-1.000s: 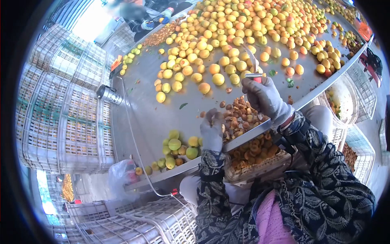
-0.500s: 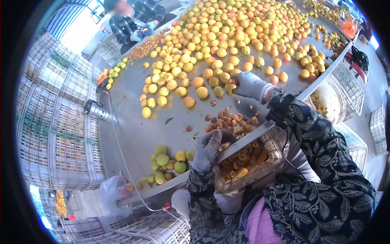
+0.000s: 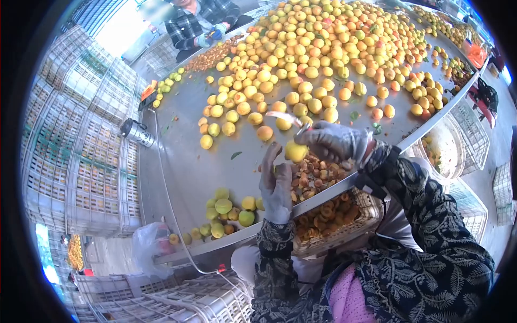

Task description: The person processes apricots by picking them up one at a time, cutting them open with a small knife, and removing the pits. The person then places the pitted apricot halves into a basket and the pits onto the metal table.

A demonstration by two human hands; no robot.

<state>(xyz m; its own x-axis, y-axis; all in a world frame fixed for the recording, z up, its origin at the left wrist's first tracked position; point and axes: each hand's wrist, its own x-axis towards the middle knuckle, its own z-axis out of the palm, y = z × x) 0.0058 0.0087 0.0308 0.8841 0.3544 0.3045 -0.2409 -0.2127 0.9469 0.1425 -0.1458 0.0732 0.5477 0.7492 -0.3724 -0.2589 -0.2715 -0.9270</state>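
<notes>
A yellow apricot (image 3: 295,152) is in my gloved right hand (image 3: 334,141), over the near part of the metal table. The same hand grips a small knife (image 3: 284,116), its pale blade slanting up to the left, slightly blurred. My gloved left hand (image 3: 277,188) is just left of the fruit, thumb and fingers apart and raised, with nothing held that I can see. Beneath my hands lies a heap of apricot pits (image 3: 323,175). Below the table edge, a crate (image 3: 323,240) holds split apricot halves (image 3: 329,215).
A large pile of apricots (image 3: 323,48) covers the far table (image 3: 188,161). Greener fruit (image 3: 222,206) sits near the front edge. A cable (image 3: 169,199) crosses the left side beside a flask (image 3: 137,133). Stacked crates (image 3: 91,161) stand left. Another person (image 3: 199,24) works opposite.
My right hand has drawn back from the pile with an apricot, and the knife blade now shows. My left hand has lifted from the table edge and opened. The view has shifted slightly.
</notes>
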